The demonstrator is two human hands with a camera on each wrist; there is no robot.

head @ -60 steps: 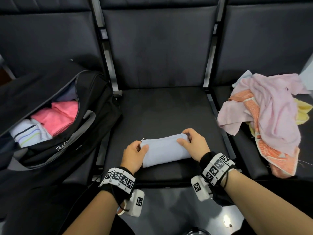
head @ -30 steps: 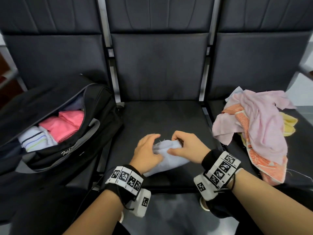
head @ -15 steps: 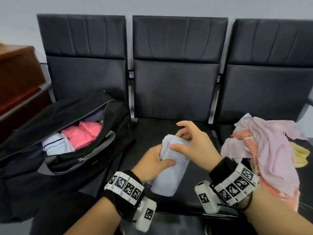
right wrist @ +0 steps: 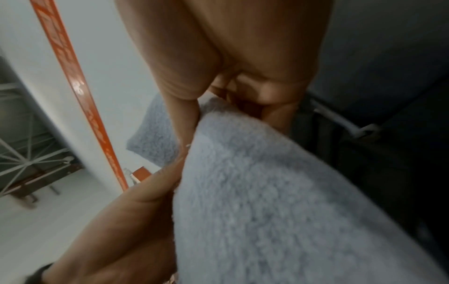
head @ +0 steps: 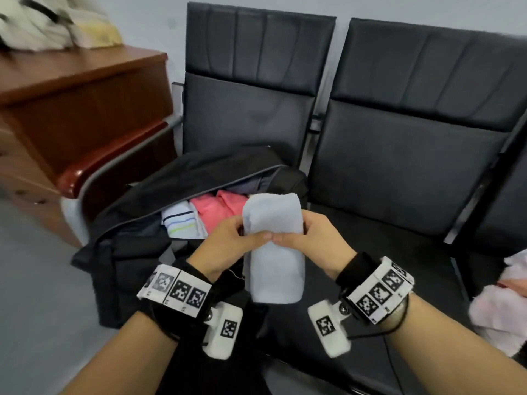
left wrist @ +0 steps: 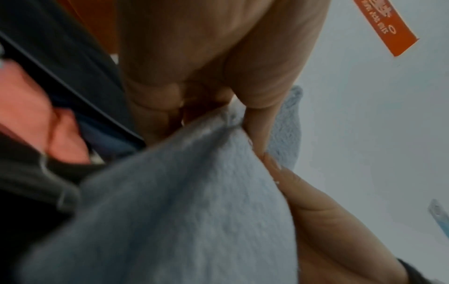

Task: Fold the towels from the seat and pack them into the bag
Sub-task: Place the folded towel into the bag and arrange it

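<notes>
Head: left hand (head: 228, 246) and right hand (head: 309, 238) both grip folded pale-blue towel (head: 273, 252), held upright just beside open black bag (head: 137, 223) on seat; pink towel (head: 219, 206) inside bag.
Left wrist: fingers (left wrist: 155, 107) curled round towel.
Right wrist: thumb (right wrist: 184, 107) pinches towel edge.

1. The head view is bright and even, with soft shadows.
2. The wooden cabinet (head: 85, 109) and the pile (head: 54, 22) on top of it look smeared with blur.
3. The chair (head: 413, 124) backs bend near the edges.
4. Both wrist views are dimmer and fuzzy; the towel (left wrist: 182, 211) up close is out of focus.
</notes>
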